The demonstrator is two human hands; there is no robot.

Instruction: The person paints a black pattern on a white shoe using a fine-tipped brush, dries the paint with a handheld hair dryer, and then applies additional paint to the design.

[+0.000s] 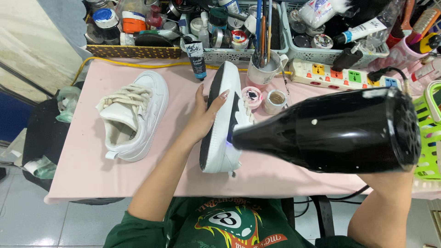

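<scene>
My left hand grips a white sneaker tipped on its side on the pink table, its dark sole facing left. A black hair dryer fills the right of the view, its nozzle almost touching the sneaker's side. My right hand is hidden behind the dryer's body; only the forearm shows beneath it. A second white sneaker lies on the table to the left, laces up.
Baskets of paint jars and tubes line the far edge. A mug of brushes, two small open paint pots and a power strip stand behind the sneaker. A green basket sits at right.
</scene>
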